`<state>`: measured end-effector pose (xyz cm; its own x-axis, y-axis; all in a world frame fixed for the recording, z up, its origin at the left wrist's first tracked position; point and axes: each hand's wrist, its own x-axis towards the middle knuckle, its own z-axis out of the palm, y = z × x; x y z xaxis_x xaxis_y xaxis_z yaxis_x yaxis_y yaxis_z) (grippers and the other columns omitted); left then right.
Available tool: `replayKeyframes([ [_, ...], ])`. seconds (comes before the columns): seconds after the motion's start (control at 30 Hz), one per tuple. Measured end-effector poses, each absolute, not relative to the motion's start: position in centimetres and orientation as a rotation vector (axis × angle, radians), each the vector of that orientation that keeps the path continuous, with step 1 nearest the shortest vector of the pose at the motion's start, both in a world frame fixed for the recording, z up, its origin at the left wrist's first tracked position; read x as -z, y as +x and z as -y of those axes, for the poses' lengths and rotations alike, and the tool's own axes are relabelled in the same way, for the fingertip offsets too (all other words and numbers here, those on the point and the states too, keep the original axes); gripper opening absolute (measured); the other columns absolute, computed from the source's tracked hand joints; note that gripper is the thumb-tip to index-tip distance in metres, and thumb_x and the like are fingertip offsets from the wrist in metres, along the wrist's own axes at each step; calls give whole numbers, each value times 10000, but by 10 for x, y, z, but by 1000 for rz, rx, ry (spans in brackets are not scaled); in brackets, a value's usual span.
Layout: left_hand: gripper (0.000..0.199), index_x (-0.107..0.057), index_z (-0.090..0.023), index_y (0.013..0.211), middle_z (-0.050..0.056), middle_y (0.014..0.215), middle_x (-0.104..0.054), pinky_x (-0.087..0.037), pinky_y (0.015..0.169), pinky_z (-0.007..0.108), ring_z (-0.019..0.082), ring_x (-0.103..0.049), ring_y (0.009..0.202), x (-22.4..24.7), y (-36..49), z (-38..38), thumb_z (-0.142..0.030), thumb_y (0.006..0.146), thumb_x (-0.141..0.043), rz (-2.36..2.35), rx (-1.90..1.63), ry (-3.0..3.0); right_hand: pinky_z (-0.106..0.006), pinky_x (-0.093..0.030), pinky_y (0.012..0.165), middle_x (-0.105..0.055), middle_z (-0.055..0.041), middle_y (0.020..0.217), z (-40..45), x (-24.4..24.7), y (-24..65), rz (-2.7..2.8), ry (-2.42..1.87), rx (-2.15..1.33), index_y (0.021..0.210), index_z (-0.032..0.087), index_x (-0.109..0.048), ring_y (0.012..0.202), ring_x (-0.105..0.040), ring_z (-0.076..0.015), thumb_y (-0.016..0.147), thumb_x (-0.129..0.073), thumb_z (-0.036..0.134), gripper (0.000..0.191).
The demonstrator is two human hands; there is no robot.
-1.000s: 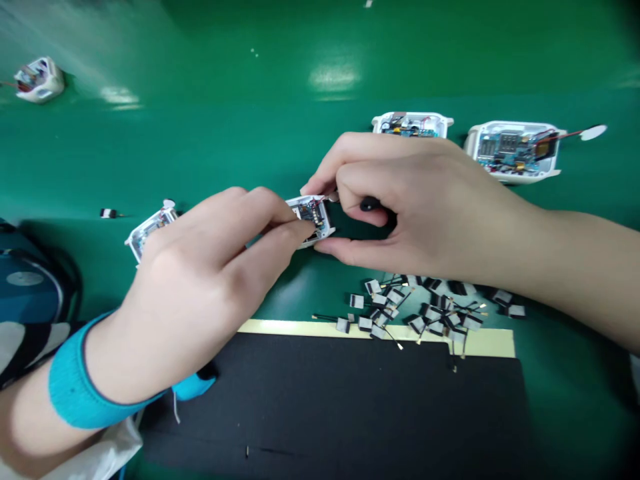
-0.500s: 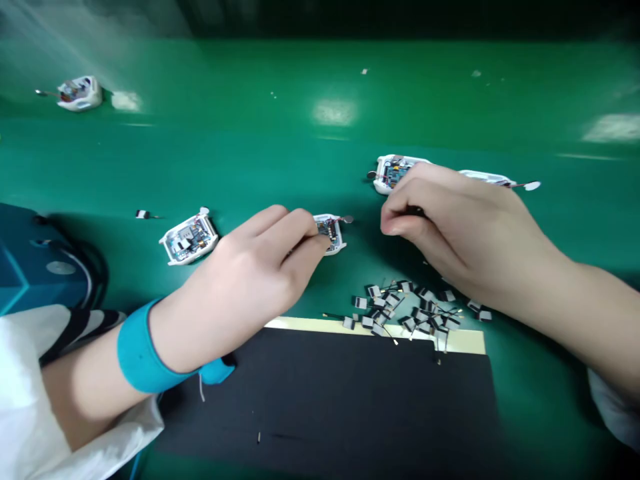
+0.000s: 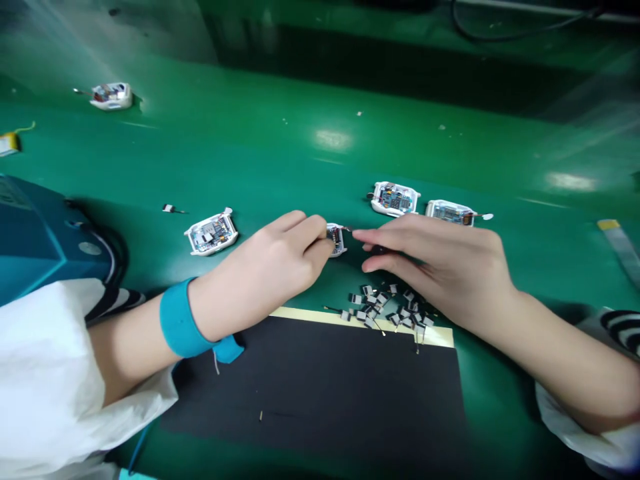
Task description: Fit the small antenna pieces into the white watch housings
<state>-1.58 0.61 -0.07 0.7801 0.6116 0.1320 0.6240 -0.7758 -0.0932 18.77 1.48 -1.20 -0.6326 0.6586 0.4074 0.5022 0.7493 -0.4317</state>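
Note:
My left hand [image 3: 273, 260], with a teal band round its wrist, is closed at the left end of a small white watch case [image 3: 341, 250] with a circuit board inside. Its fingers cover much of the case. My right hand [image 3: 440, 257] is just right of it, index finger stretched toward the wire at the case's upper right corner, thumb held apart below. Whether the fingertip touches the wire cannot be made out. A dark patch shows between its fingers. Below lies a pile of small grey-and-black parts with thin leads [image 3: 370, 300].
Two open white watch cases [image 3: 395, 199] stand behind my right hand. Another watch case [image 3: 213, 233] lies to the left, near a loose part [image 3: 169, 209]; one more case [image 3: 113, 98] is far left. A blue box [image 3: 40, 233] stands at left. A black mat [image 3: 320, 387] lies in front.
My right hand has moved left toward the watch case, and its thumb and index finger have parted. My left hand stays on the case. The view has shifted and tilted.

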Motion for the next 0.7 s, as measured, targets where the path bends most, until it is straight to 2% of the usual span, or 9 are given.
replayKeyframes([
  [0.07, 241, -586, -111, 876, 57, 769, -542, -447, 653, 262, 151, -490, 696, 1, -16, -7, -94, 830, -350, 964, 165, -2831, -184, -466, 615, -616, -17, 796, -13, 11, 187, 2378, -867, -450, 911, 158, -605, 708, -576, -81, 752, -582, 187, 163],
  [0.23, 226, -592, -101, 842, 60, 752, -542, -451, 644, 255, 144, -487, 681, 2, -16, -8, -83, 821, -368, 948, 227, -2838, -161, -506, 574, -641, 33, 695, -17, 11, 179, 2068, -1018, -590, 755, 179, -610, 645, -606, -80, 671, -659, 237, 113],
  [0.37, 223, -590, -104, 836, 54, 739, -540, -447, 645, 246, 144, -492, 697, 4, -17, -8, -102, 830, -367, 926, 258, -2821, -162, -520, 651, -649, 53, 733, -22, 9, 169, 2048, -951, -635, 680, 185, -611, 725, -612, -74, 682, -646, 186, 35],
  [0.7, 231, -579, -117, 817, 41, 726, -520, -429, 637, 240, 138, -486, 690, 5, -17, -8, -121, 839, -349, 923, 241, -2792, -169, -514, 614, -657, 63, 737, -21, 13, 166, 2094, -939, -508, 757, 204, -619, 688, -615, -71, 733, -593, 154, 61],
])
